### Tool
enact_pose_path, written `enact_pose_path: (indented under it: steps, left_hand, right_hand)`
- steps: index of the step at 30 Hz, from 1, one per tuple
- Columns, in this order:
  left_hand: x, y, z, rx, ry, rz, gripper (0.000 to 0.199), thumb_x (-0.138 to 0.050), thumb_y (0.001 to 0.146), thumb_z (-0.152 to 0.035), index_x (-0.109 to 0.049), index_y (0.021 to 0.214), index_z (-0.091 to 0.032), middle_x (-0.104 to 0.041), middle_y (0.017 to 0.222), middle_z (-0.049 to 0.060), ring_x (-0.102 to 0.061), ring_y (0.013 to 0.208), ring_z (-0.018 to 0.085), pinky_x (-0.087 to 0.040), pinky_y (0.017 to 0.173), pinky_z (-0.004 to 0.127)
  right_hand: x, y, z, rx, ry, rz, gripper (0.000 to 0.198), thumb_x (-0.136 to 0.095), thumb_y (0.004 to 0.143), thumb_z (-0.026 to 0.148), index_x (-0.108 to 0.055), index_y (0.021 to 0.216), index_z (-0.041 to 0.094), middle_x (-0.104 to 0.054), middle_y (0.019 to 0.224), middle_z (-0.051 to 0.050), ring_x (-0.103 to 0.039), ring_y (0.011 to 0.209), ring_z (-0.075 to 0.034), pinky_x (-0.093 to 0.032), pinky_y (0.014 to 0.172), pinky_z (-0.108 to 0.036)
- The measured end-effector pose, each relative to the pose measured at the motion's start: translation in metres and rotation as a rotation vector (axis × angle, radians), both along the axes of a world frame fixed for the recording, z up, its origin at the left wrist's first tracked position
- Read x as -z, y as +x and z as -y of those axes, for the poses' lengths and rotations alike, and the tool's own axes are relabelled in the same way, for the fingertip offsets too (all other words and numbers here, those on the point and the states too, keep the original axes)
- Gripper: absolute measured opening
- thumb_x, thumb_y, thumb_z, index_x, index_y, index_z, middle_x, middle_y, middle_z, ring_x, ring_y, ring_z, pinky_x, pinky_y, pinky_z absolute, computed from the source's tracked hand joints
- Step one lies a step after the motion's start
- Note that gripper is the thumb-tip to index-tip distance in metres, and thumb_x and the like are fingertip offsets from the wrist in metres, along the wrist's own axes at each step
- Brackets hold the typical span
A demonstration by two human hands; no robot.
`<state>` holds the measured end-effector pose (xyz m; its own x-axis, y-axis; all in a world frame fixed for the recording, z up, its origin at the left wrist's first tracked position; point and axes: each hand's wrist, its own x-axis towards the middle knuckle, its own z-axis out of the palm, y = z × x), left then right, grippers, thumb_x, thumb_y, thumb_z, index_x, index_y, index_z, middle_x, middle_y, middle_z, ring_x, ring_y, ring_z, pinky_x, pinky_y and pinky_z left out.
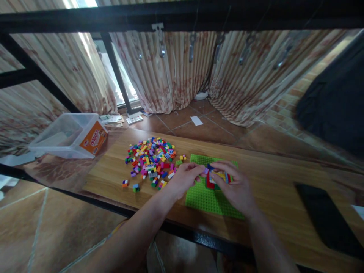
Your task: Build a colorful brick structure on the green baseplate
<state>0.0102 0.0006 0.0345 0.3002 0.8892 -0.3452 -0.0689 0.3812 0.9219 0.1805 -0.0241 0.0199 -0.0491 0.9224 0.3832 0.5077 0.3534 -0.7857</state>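
My left hand (186, 177) pinches a small light-purple toy brick (205, 171) between thumb and fingers, at the left side of a brick build. This build (210, 184), with red, yellow, blue and green pieces, sits on a green studded baseplate (199, 201). My right hand (234, 186) curls over the build from the right, its thumb and fingers closed around it and covering part of it. A dark blue brick (209, 167) shows at the far edge by the right fingertips. Whether the purple brick touches the build I cannot tell.
Left of the baseplate lies a wide pile of loose coloured bricks (150, 159) on the wooden table (110, 167). A clear plastic bin (65, 140) with an orange label stands beyond the table's left end. Toward the right end rests a black flat object (324, 216).
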Motion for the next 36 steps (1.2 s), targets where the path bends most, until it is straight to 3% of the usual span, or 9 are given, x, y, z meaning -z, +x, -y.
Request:
enact_pose_path:
  steps: [8, 13, 19, 25, 31, 36]
  left_hand:
    - [0.007, 0.01, -0.002, -0.005, -0.016, 0.019, 0.03, -0.062, 0.079, -0.045, -0.061, 0.073, -0.015, -0.057, 0.067, -0.001, -0.047, 0.055, 0.007, -0.029, 0.049, 0.021]
    - [0.012, 0.016, -0.003, 0.002, 0.071, 0.003, 0.03, -0.057, 0.085, -0.041, -0.058, 0.069, -0.015, -0.055, 0.063, -0.001, -0.045, 0.055, 0.008, -0.03, 0.05, 0.022]
    - [0.031, 0.019, -0.006, 0.003, 0.293, -0.147, 0.038, -0.053, 0.087, -0.045, -0.056, 0.062, -0.016, -0.05, 0.055, -0.003, -0.043, 0.053, 0.009, -0.032, 0.053, 0.024]
    - [0.039, 0.018, -0.011, 0.061, 0.336, -0.194, 0.034, -0.05, 0.088, -0.043, -0.061, 0.07, -0.016, -0.058, 0.064, -0.001, -0.052, 0.061, 0.012, -0.039, 0.057, 0.024]
    - [0.037, 0.014, -0.015, -0.012, 0.363, -0.338, 0.02, -0.053, 0.085, -0.026, -0.068, 0.092, -0.015, -0.069, 0.087, 0.003, -0.058, 0.073, 0.013, -0.048, 0.067, 0.025]
    - [0.041, 0.018, -0.013, -0.012, 0.329, -0.286, 0.027, -0.055, 0.083, -0.019, -0.067, 0.106, -0.013, -0.07, 0.104, 0.008, -0.062, 0.078, 0.014, -0.051, 0.072, 0.027]
  right_hand:
    - [-0.001, -0.006, -0.001, -0.027, 0.017, 0.068, 0.015, -0.061, 0.088, 0.033, -0.072, 0.096, 0.027, -0.073, 0.095, -0.002, -0.068, 0.088, -0.019, -0.054, 0.081, -0.034]
    - [-0.001, -0.004, 0.002, 0.017, -0.014, 0.095, 0.019, -0.057, 0.091, 0.036, -0.072, 0.098, 0.027, -0.075, 0.097, -0.002, -0.069, 0.089, -0.02, -0.054, 0.084, -0.037]
    - [0.004, 0.001, 0.002, -0.003, -0.094, 0.101, 0.023, -0.059, 0.088, 0.04, -0.072, 0.102, 0.028, -0.075, 0.103, -0.003, -0.07, 0.092, -0.022, -0.055, 0.085, -0.04]
    - [0.009, 0.013, -0.003, 0.083, -0.076, 0.108, 0.025, -0.059, 0.088, 0.044, -0.072, 0.099, 0.025, -0.073, 0.103, -0.005, -0.067, 0.098, -0.023, -0.053, 0.089, -0.041]
    - [0.017, 0.038, -0.015, 0.279, -0.033, 0.077, 0.031, -0.061, 0.085, 0.048, -0.073, 0.096, 0.022, -0.072, 0.107, -0.008, -0.065, 0.103, -0.024, -0.048, 0.097, -0.046]
    - [0.026, 0.04, -0.02, 0.247, -0.091, 0.066, 0.03, -0.062, 0.084, 0.048, -0.074, 0.095, 0.024, -0.07, 0.11, -0.008, -0.063, 0.106, -0.024, -0.045, 0.1, -0.046]
